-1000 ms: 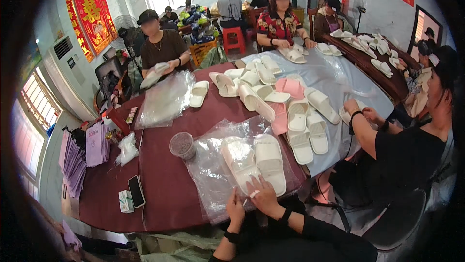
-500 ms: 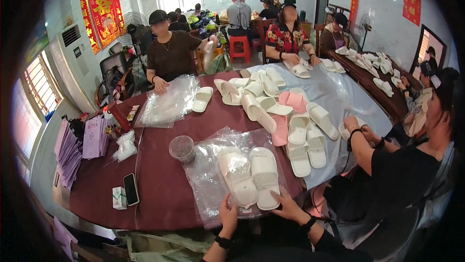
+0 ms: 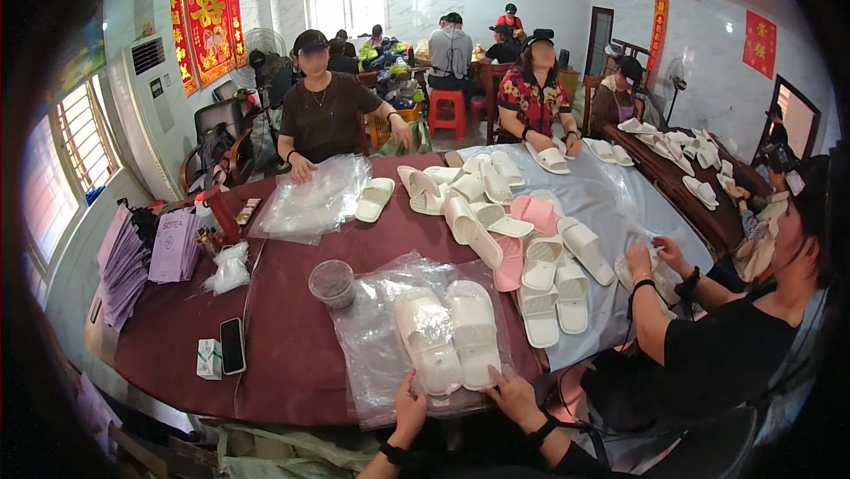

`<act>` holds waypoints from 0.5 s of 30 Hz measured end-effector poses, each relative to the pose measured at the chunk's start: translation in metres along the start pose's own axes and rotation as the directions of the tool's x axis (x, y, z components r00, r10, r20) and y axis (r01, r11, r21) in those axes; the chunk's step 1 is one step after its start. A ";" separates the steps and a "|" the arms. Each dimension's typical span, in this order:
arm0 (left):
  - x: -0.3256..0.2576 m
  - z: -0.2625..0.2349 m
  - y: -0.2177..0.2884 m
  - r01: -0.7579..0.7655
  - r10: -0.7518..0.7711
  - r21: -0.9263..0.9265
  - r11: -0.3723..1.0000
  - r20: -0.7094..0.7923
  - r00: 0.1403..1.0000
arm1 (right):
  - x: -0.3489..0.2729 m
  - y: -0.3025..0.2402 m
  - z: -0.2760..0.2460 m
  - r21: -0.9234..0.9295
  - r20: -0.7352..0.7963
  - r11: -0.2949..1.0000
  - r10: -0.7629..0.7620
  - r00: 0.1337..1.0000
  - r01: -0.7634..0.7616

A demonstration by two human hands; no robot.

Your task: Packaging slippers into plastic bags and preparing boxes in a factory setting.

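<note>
A pair of white slippers [image 3: 450, 337] lies side by side inside a clear plastic bag [image 3: 376, 346] on the dark red table [image 3: 283, 364], right in front of me. My left hand [image 3: 409, 408] grips the bag's near edge below the left slipper's heel. My right hand [image 3: 513, 397] pinches the bag's edge at the right slipper's heel. Both wrists wear dark bands.
A plastic cup [image 3: 332, 282], a black phone [image 3: 232, 345] and a small box [image 3: 209, 359] sit to my left. Loose white and pink slippers [image 3: 522, 240] are heaped mid-table. A person in black [image 3: 708, 337] works at my right; others sit across. A pile of clear bags [image 3: 310, 200] lies far left.
My view has risen and swung slightly. The bagged slippers have slid closer to me, and both hands have settled on the bag's near edge.
</note>
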State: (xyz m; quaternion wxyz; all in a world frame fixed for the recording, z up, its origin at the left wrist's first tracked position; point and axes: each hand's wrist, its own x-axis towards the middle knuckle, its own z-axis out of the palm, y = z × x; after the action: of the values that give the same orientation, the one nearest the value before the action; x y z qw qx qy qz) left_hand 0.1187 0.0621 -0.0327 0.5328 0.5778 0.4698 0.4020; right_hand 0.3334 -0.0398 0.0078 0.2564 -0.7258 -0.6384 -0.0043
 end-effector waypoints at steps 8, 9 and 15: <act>-0.017 0.010 0.040 -0.221 0.171 0.508 0.832 0.143 0.975 | 0.019 -0.012 0.018 -0.259 -0.226 0.939 0.168 0.960 -0.226; -0.016 0.010 0.039 -0.220 0.171 0.510 0.832 0.142 0.975 | 0.021 -0.013 0.017 -0.268 -0.256 0.938 0.152 0.955 -0.221; -0.020 0.009 0.057 -0.324 0.253 0.644 0.693 0.204 0.946 | 0.021 -0.014 -0.002 -0.086 -0.187 0.966 0.227 0.956 -0.246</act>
State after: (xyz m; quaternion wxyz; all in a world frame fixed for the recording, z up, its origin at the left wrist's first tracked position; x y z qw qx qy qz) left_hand 0.1297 0.0407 0.0240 0.2420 0.8158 0.4589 0.2555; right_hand 0.3250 -0.0205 0.0213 0.2707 -0.8064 -0.5207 -0.0722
